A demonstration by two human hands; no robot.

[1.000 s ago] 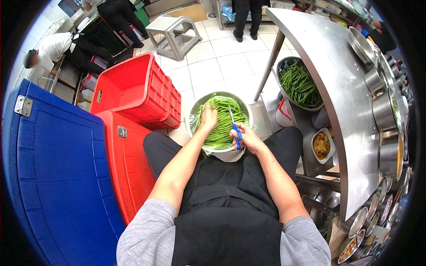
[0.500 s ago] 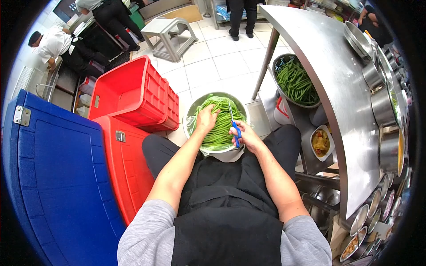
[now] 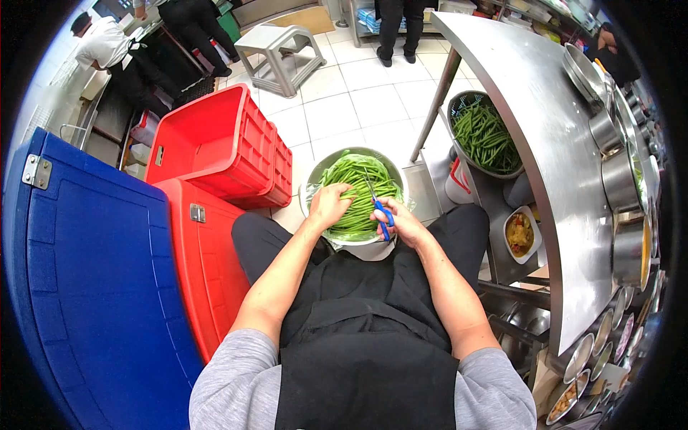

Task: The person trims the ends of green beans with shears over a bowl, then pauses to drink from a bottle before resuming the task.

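Note:
A large round metal bowl (image 3: 395, 172) between my knees holds a heap of green beans (image 3: 360, 208), with clear plastic bag film around the edge. My left hand (image 3: 331, 204) is at the left side of the heap, its fingers curled onto some beans; the exact ones are hidden. In my right hand (image 3: 401, 221) is a pair of blue-handled scissors (image 3: 383, 218), fingers in the handles. The blades point away from me, over the beans.
On my left stand a blue cooler box (image 3: 107, 272), a red one (image 3: 204, 258) and red crates (image 3: 204, 147). To the right are a steel table (image 3: 530, 129), a basket of green beans (image 3: 487, 136) and a food tray (image 3: 522, 233). A grey stool (image 3: 279, 61) and several people are beyond.
My left hand has drawn back toward me and lower on the heap. The scissors stay in my right hand, blades tilted slightly more to the left. The whole view has shifted a little.

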